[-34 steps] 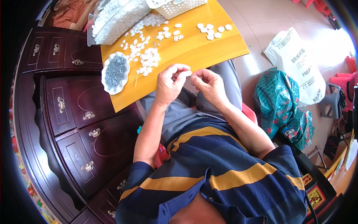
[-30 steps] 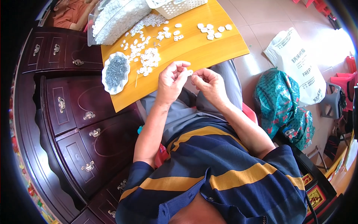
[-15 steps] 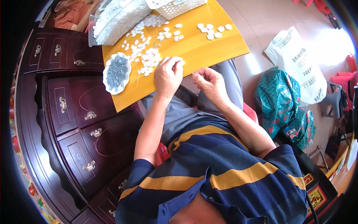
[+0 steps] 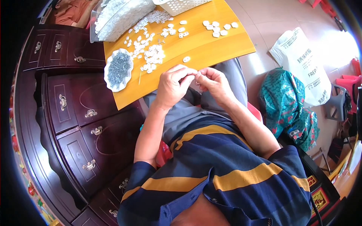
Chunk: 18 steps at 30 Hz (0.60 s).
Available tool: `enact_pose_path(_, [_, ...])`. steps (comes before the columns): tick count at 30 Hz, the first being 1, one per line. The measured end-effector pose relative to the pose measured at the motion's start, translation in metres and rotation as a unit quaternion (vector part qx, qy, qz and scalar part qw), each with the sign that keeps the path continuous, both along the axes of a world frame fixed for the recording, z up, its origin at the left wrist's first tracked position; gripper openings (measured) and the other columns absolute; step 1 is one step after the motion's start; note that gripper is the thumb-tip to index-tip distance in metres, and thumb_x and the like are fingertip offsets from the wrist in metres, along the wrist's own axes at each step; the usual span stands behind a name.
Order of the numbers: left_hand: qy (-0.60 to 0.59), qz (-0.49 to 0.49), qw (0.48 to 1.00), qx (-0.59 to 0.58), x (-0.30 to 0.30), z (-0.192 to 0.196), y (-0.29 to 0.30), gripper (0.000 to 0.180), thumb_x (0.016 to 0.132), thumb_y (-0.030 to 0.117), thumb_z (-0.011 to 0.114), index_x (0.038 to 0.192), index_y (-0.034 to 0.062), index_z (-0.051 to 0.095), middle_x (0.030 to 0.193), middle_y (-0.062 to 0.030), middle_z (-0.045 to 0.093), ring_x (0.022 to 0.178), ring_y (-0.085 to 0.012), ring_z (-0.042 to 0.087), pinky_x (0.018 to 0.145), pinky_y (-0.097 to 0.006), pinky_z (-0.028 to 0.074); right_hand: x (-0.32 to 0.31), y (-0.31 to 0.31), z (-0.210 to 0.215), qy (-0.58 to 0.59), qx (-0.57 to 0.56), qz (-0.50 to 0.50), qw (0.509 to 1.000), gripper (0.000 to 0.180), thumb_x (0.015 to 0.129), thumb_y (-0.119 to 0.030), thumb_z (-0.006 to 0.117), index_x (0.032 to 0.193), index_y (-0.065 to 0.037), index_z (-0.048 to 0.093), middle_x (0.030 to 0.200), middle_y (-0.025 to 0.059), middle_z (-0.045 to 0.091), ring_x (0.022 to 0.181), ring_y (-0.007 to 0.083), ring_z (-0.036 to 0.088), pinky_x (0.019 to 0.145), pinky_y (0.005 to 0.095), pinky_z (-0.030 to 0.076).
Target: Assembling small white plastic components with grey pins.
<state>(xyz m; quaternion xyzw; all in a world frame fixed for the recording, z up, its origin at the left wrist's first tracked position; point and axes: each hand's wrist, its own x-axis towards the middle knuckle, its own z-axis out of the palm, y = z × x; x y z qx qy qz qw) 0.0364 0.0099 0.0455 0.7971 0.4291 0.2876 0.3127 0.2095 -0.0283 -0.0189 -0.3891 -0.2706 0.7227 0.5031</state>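
Note:
My left hand (image 4: 174,84) and my right hand (image 4: 214,84) meet fingertip to fingertip just off the near edge of the yellow wooden table (image 4: 211,47), above my lap. Both are closed in a pinch. Something small sits between the fingertips, too little of it showing to name. A single white oval plastic piece (image 4: 186,59) lies on the table close beyond my hands. Left of it is a heap of small white plastic pieces (image 4: 154,54). A white wavy-edged dish (image 4: 108,78) at the table's left corner holds many thin grey metal screws or nails (image 4: 119,69).
A clear bin (image 4: 122,20) of white pieces and a white perforated basket (image 4: 181,6) stand at the far edge. Several white pieces (image 4: 216,29) lie far right. Dark wooden drawers (image 4: 75,101) flank my left; green bags (image 4: 281,98) and a white sack (image 4: 301,64) are right.
My left hand has come back from the table edge and right to meet my right hand. The white oval piece beneath it now shows on the table.

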Motion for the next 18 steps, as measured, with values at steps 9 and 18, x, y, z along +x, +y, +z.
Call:
enact_pose_path(9, [-0.024,0.034,0.998,-0.055,-0.004,-0.004,0.000,0.004,0.097,0.002,0.065,0.097,-0.0015,0.066,0.083,-0.0081,0.069,0.074,-0.0141,0.066,0.069,-0.029,0.053,-0.004,-0.002,-0.003,0.011,0.046,-0.025,0.999,0.013,0.104,-0.014,0.066,0.112,-0.004,0.065,0.095,0.0014,0.070,0.080,0.0069,0.063,0.074,0.0227,0.052])
enact_pose_path(18, [-0.059,0.058,0.992,-0.094,0.000,-0.011,-0.004,0.006,0.098,0.005,0.065,0.098,-0.0013,0.065,0.084,-0.0064,0.069,0.074,-0.0133,0.065,0.071,-0.029,0.053,-0.002,0.000,-0.006,0.019,0.041,-0.035,0.998,0.012,0.104,-0.007,0.064,0.114,-0.002,0.063,0.101,0.0045,0.072,0.089,0.0109,0.071,0.080,0.0241,0.056])
